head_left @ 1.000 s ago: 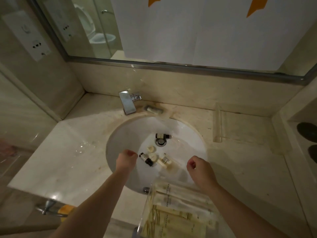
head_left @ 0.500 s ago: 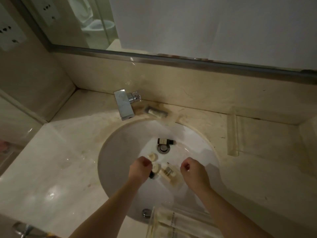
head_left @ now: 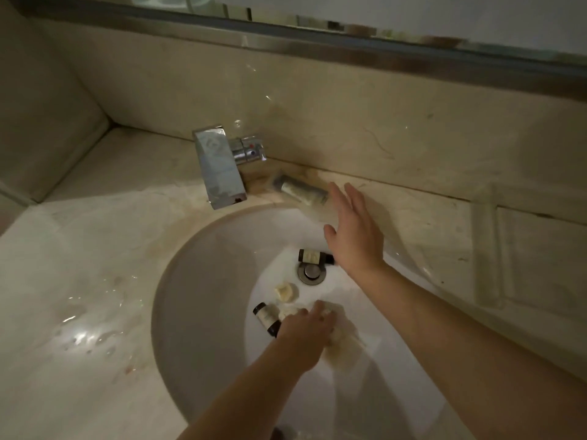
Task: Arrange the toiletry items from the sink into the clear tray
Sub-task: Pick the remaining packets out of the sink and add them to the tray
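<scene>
We're spreading our right hand (head_left: 354,236) empty toward the upper-centre tube (head_left: 300,192); left hand (head_left: 306,328) is covering pale items, grip unclear — wet bottles may be slipping.

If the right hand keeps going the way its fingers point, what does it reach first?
Most likely the tube lying on the counter behind the basin: the open right hand points at its near end. Hand height above the counter is unclear.

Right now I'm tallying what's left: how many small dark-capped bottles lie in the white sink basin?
2: one small dark-capped bottle just behind the drain, one beside the left hand. That hand may hide more.
</scene>
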The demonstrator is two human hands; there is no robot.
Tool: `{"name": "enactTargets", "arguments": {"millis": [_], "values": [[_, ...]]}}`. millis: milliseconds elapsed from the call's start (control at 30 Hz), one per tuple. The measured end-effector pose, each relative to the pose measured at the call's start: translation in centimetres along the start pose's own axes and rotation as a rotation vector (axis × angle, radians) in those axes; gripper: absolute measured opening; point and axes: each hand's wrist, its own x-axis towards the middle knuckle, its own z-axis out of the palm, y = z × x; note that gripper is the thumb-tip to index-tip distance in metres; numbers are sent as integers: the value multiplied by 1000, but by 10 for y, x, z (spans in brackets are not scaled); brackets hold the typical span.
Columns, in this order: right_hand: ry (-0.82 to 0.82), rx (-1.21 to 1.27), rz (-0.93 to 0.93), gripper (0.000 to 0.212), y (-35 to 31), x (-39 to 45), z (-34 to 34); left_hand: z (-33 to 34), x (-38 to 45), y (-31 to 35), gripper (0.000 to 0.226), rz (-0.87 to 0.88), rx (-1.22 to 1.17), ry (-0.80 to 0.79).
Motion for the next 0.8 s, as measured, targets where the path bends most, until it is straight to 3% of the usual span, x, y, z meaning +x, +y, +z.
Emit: {"name": "enactTargets", "arguments": {"millis": [100,267,400,633,700,800], "values": [[-21,-1,0,58,1,9,11,0,7,-6,54,8,82,70],[213,105,-23,18,2,18,16,7,10,-16,48,50,135,150],[270,279,47,16,6,16,9,6,1,-17,41,88,132,185],[157,700,229,23,4,-14,-24,-22,-24,-13,41,-110,-463,110],[122,761,265,21,5,-25,-33,-35,-27,-11,29,-143,-653,146],[89,839,307,23,10,-42,-47,-56,-40,-9,30,-157,-853,190]]}}
